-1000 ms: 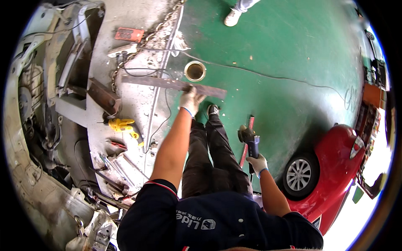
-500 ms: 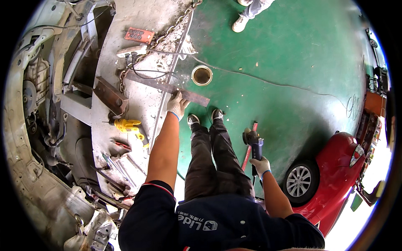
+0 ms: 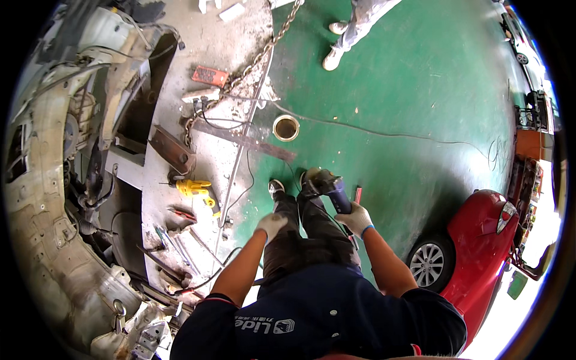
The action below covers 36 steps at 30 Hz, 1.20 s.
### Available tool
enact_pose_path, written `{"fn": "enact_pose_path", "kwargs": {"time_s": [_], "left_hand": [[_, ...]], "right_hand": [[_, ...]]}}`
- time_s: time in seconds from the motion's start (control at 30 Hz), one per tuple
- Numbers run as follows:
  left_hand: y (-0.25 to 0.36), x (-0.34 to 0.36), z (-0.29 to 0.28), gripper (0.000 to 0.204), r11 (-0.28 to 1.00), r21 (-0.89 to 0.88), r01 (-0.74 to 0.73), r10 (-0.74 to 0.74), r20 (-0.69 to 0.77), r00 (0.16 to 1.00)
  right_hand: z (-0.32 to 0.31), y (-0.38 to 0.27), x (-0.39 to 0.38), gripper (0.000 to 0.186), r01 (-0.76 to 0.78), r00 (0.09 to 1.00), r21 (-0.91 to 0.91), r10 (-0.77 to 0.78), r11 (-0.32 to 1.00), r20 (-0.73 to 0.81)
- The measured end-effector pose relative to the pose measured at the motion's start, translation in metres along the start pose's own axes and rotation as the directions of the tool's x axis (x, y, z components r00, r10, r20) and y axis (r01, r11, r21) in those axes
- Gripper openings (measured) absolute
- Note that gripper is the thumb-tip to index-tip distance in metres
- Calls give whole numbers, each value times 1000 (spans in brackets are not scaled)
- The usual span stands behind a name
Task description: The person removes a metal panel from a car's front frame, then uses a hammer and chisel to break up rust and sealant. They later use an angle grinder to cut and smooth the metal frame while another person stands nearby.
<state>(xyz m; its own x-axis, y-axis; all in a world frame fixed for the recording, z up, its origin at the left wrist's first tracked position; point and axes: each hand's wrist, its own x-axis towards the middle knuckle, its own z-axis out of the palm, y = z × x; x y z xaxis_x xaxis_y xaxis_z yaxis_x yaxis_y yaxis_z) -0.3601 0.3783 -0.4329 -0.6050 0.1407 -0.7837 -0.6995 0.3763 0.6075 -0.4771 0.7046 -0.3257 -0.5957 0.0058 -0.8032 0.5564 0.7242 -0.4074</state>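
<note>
My right hand (image 3: 358, 218), in a white glove, is closed round the body of an angle grinder (image 3: 338, 195), dark blue with a dark head. The grinder is held up over my right shoe, its head pointing away from me. In front of my left thigh hangs my gloved left hand (image 3: 273, 226); its fingers are blurred, and nothing shows in it. Beyond the left hand a flat rusty steel bar (image 3: 264, 146) reaches from the pale platform out over the green floor. A round open tin (image 3: 286, 128) stands just past the bar.
On the platform (image 3: 207, 153) lie a yellow drill (image 3: 193, 187), a rusty steel channel (image 3: 172, 150), a chain (image 3: 264, 55), an orange remote control (image 3: 210, 76) and hand tools. A stripped car body (image 3: 57, 204) fills the left. A red car (image 3: 480, 231) stands right. Someone's legs (image 3: 355, 30) are ahead.
My left hand has let go of the steel bar and drawn back toward my body. My right hand has brought the grinder leftward and inward, in front of my legs.
</note>
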Motion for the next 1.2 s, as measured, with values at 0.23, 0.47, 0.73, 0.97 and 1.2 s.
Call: {"fn": "enact_pose_path", "kwargs": {"time_s": [0.23, 0.47, 0.73, 0.97, 1.2], "left_hand": [[-8, -112, -11, 64, 878, 372, 302, -350, 69, 934], [-9, -183, -18, 34, 941, -167, 295, -286, 77, 955], [106, -260, -7, 33, 917, -143, 372, -373, 21, 927], [312, -276, -66, 34, 986, 49, 161, -155, -117, 981], [370, -246, -96, 27, 955, 249, -160, 184, -76, 980]], "right_hand": [[-55, -65, -19, 61, 235, 972, -62, -236, 970, -5], [-79, -50, -2, 64, 140, 989, -19, -139, 990, 55], [-93, -27, 20, 51, 185, 971, 41, -189, 982, 145], [-95, -21, 33, 52, 232, 963, 247, -258, 941, 77], [-93, 2, 34, 48, 88, 991, 335, -118, 938, 68]]}}
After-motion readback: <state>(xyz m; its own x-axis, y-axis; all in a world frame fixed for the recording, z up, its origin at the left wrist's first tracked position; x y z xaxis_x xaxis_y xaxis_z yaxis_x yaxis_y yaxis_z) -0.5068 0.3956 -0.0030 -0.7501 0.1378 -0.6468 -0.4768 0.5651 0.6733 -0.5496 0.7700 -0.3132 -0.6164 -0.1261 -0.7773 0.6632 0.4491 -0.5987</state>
